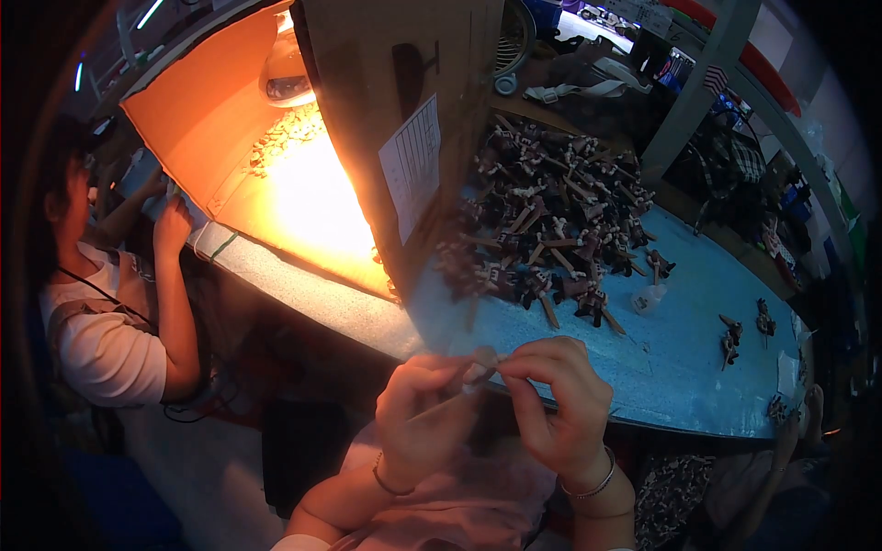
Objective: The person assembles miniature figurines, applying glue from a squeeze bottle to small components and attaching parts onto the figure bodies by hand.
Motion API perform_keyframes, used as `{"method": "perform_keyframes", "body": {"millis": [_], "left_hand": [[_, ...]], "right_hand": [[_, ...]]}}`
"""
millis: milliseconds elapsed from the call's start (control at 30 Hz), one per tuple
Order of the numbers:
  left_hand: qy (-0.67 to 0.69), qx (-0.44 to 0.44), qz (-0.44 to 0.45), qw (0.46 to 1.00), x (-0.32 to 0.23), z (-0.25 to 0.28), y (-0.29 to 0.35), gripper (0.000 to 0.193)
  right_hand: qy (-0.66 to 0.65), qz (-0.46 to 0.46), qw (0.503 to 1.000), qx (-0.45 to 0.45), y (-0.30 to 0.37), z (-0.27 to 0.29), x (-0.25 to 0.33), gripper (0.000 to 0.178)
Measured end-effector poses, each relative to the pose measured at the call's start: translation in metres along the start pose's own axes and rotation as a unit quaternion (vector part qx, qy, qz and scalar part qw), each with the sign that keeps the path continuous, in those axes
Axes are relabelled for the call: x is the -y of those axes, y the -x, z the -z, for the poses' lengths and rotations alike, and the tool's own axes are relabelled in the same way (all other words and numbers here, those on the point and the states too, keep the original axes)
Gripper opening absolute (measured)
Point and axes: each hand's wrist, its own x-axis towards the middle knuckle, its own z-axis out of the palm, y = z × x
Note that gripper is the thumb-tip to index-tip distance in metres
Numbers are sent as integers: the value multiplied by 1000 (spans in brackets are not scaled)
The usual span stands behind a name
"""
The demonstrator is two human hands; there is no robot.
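Over the table's near edge, my left hand [424, 413] and my right hand [562, 404] meet with their fingertips pinched. Between them is a small pale and grey piece [481, 365], partly covered by the fingers; its kind is too small to make out. Both hands grip it from opposite sides. Beyond them, a large pile of small dark figurines [560, 211] with brown stick-like parts spreads on the blue tabletop [671, 367]. A small clear plastic piece [649, 297] lies at the pile's near right side.
To the left stands a cardboard enclosure [207, 129] with a glowing lamp [287, 73] above small pieces [285, 138]. A paper sheet [411, 170] hangs on its side. A few figurines [730, 342] lie apart at right. A co-worker [115, 321] sits left; another person's hand [785, 436] shows right.
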Motion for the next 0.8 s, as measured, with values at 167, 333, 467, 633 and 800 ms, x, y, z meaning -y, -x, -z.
{"method": "perform_keyframes", "body": {"millis": [167,333,467,633,800], "left_hand": [[16,-15,5,1000,1,-6,-3,37],[-12,-37,27,999,-1,-10,-1,28],[8,-50,23,998,-2,-14,-4,29],[33,-65,33,997,-1,-19,-4,30],[26,-81,84,993,0,-20,0,31]], "right_hand": [[9,0,1000,-2,-1,-2,-3,22],[-7,-2,1000,9,2,-2,-8,23],[13,-13,1000,16,6,-5,2,33],[57,11,998,25,12,-11,-1,46],[62,3,997,36,12,-18,1,51]]}}
